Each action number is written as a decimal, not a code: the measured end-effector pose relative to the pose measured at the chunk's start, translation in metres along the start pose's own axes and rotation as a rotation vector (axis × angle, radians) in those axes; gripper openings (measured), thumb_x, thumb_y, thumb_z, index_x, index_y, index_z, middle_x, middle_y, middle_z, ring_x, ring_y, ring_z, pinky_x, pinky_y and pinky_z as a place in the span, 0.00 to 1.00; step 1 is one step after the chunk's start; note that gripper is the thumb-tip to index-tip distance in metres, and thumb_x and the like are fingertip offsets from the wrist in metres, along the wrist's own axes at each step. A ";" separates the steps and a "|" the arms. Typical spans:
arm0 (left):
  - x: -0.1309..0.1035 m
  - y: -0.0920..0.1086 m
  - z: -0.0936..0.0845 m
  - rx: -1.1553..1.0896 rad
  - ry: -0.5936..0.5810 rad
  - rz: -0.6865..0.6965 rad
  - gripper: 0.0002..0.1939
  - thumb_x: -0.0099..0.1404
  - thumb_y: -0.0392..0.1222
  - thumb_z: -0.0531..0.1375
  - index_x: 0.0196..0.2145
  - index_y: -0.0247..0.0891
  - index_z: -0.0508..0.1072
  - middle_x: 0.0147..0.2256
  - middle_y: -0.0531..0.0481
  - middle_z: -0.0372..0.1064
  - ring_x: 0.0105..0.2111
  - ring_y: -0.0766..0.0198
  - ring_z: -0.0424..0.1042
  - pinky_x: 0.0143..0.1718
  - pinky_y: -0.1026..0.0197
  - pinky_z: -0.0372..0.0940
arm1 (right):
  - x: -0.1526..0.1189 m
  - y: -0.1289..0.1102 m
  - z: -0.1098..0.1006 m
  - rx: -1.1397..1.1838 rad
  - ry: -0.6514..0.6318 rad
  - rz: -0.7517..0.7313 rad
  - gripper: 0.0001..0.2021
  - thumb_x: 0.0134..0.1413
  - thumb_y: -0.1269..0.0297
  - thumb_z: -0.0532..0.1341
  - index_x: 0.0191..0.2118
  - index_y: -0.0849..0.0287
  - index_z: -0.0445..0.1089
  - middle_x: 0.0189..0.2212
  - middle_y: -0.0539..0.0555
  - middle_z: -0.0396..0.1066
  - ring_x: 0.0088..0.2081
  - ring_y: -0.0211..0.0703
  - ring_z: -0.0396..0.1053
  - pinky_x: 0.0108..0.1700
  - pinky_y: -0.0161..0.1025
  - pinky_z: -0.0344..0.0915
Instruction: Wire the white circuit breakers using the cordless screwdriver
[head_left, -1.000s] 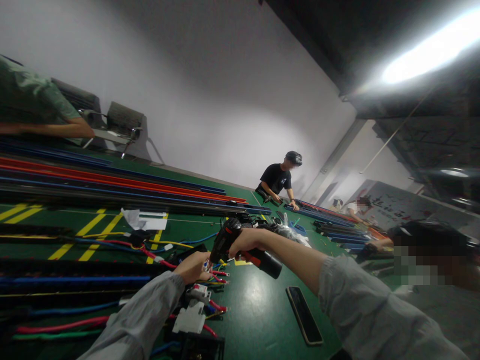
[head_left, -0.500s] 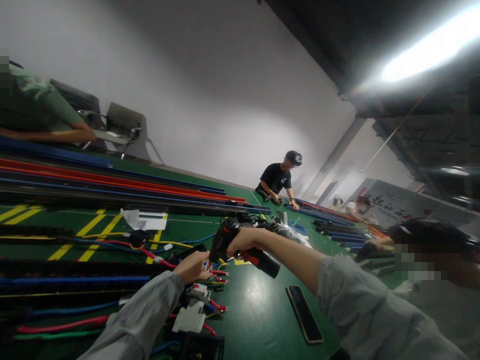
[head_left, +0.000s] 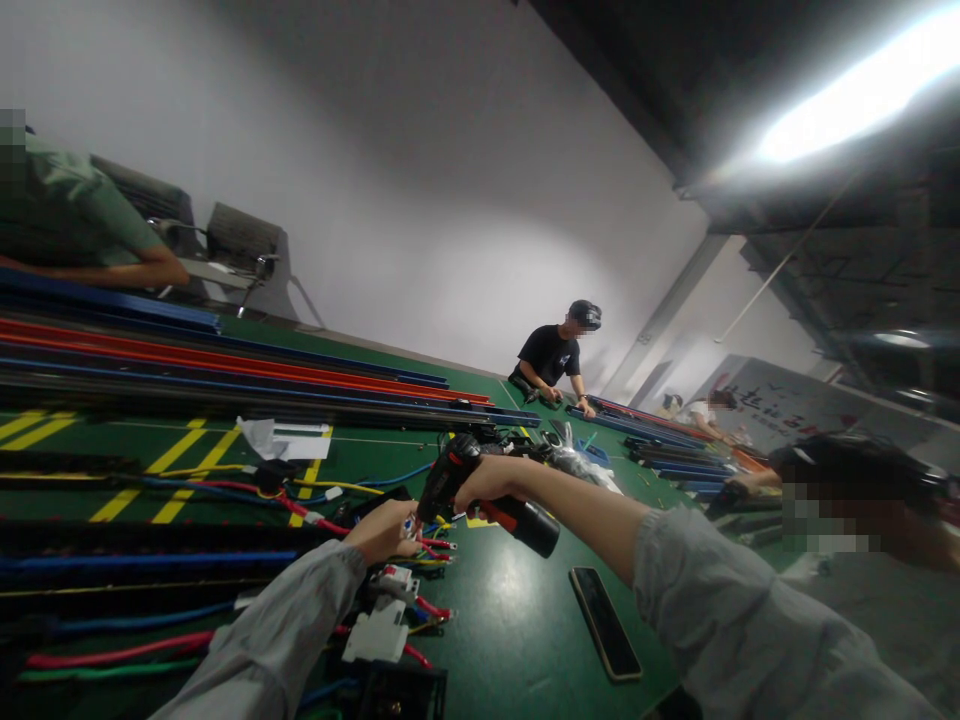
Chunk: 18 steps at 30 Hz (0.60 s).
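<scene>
My right hand (head_left: 487,485) is wrapped round the grip of a black and orange cordless drill (head_left: 448,476), its nose tipped down toward my left hand. The fingers of my left hand (head_left: 386,532) are closed at the drill's tip, on something small that I cannot make out. Around that hand lie red cables (head_left: 436,548) with metal lugs and thinner yellow and blue wires. Just below it are a white plastic part (head_left: 377,632) and a black box-like part (head_left: 405,690) at the bottom edge.
A phone (head_left: 606,625) lies on the green table (head_left: 517,630) to the right. Long blue, orange and black rails (head_left: 225,360) run along the back left. Papers (head_left: 289,440) and clear plastic bags (head_left: 574,460) lie beyond my hands. Co-workers (head_left: 551,355) are across and to the right.
Both hands and the drill hold nearly the same pose at the same spot. The view has shifted very slightly.
</scene>
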<state>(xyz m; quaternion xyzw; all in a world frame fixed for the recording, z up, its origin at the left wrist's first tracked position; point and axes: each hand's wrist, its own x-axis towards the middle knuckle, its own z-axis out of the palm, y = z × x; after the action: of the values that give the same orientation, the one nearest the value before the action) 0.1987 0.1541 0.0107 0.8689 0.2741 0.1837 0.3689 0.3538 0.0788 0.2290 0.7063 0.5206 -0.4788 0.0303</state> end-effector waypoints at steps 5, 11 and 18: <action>0.001 0.000 -0.001 0.011 -0.009 -0.009 0.13 0.51 0.44 0.64 0.35 0.38 0.72 0.32 0.53 0.73 0.31 0.62 0.70 0.31 0.64 0.56 | 0.002 0.001 0.000 0.012 -0.006 -0.001 0.03 0.41 0.74 0.64 0.26 0.62 0.70 0.18 0.45 0.70 0.16 0.32 0.64 0.22 0.30 0.66; 0.001 0.000 -0.002 0.027 -0.020 -0.020 0.13 0.50 0.43 0.64 0.35 0.39 0.73 0.32 0.53 0.73 0.32 0.62 0.70 0.33 0.65 0.57 | 0.005 0.003 0.001 -0.014 0.019 0.000 0.04 0.39 0.75 0.65 0.25 0.62 0.70 0.18 0.45 0.70 0.16 0.33 0.64 0.19 0.30 0.63; -0.002 0.004 -0.003 0.026 -0.029 0.002 0.14 0.51 0.43 0.64 0.36 0.39 0.72 0.34 0.53 0.74 0.34 0.61 0.71 0.34 0.64 0.57 | 0.004 -0.001 0.004 0.014 -0.014 -0.011 0.03 0.41 0.75 0.64 0.26 0.62 0.71 0.19 0.46 0.71 0.16 0.33 0.64 0.21 0.31 0.65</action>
<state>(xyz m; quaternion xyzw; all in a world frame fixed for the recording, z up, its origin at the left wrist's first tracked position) 0.1972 0.1526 0.0151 0.8765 0.2701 0.1680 0.3613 0.3502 0.0797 0.2248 0.7003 0.5208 -0.4875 0.0266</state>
